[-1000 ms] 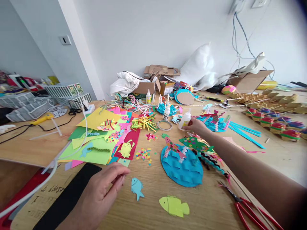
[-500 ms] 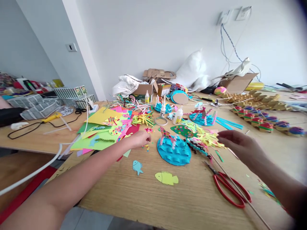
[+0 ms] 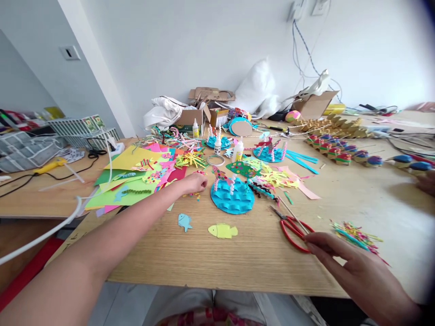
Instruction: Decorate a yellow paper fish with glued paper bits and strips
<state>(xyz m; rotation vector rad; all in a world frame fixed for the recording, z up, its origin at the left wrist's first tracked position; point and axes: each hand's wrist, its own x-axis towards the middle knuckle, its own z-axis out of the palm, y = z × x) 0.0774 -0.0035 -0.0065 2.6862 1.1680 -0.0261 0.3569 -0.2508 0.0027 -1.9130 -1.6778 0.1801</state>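
Note:
My left hand [image 3: 197, 182] is closed with its fingers curled down at the table, among small coloured paper bits [image 3: 196, 196]; whatever is in it is hidden. Beside it stands a blue round base [image 3: 234, 203] carrying a spotted red paper fish [image 3: 222, 174]. A blue paper fish [image 3: 184, 222] and a yellow-green paper fish [image 3: 222, 231] lie nearer me. My right hand [image 3: 353, 267] pinches a thin wooden stick [image 3: 292, 212] between thumb and fingers. That stick crosses the red-handled scissors [image 3: 287, 231], which lie on the table.
Coloured paper sheets [image 3: 118, 181] are piled at left, near a white cable [image 3: 50, 233]. Glue bottles [image 3: 238, 150] stand behind the blue base. Paper scraps [image 3: 360, 235] lie beyond my right hand. Another person's hand [image 3: 427, 183] shows at the right edge.
My right hand has come from beside the yellow paper strips toward me and taken hold of the stick. My left hand stays by the paper bits. The view has shifted right.

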